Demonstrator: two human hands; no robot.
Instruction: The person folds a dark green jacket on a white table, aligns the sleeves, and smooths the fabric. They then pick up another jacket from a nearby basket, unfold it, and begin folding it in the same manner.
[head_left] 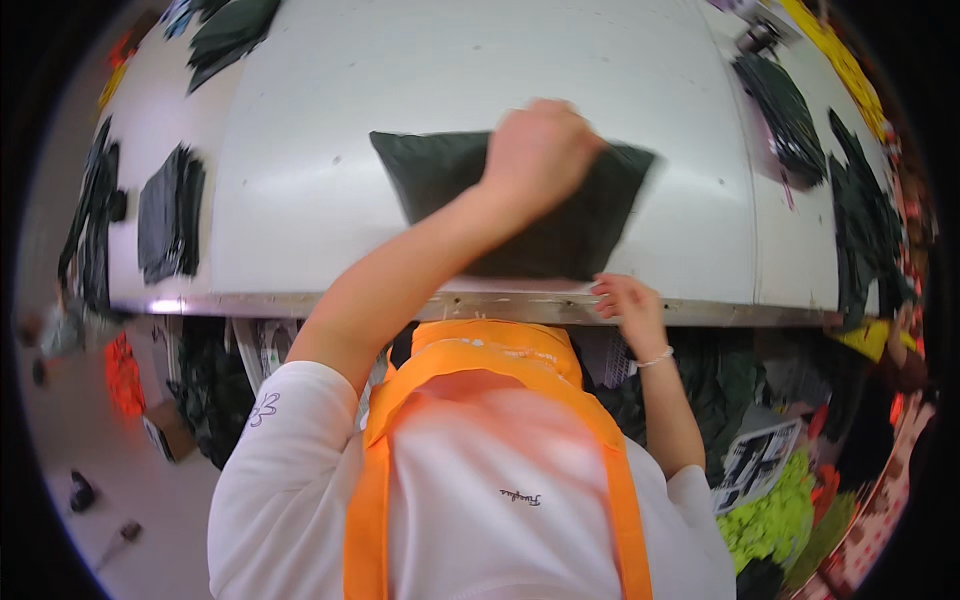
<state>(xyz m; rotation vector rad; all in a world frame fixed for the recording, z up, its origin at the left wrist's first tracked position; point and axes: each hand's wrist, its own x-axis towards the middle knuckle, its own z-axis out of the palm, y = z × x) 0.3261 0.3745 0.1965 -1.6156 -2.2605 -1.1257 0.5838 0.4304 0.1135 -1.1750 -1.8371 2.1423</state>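
A dark green folded fabric piece (440, 165) lies flat on the white table in front of me, wider along its far side. My left hand (545, 150) reaches across it to the far edge, slightly blurred, its fingers curled into a closed shape. Whatever is between those fingers is hidden. By the near right corner of the fabric is my right hand (628, 305), just over the table's front edge. Its fingers are loosely bent and apart, with the tips close to that corner; whether they touch it I cannot tell.
The white table (330, 215) carries a dark folded stack (170, 215) on the left and a plastic-wrapped dark bundle (782, 115) on the right. More dark garments (862, 220) hang at the right end. Yellow-green cloth (775, 515) is piled below, and other people stand at the right edge.
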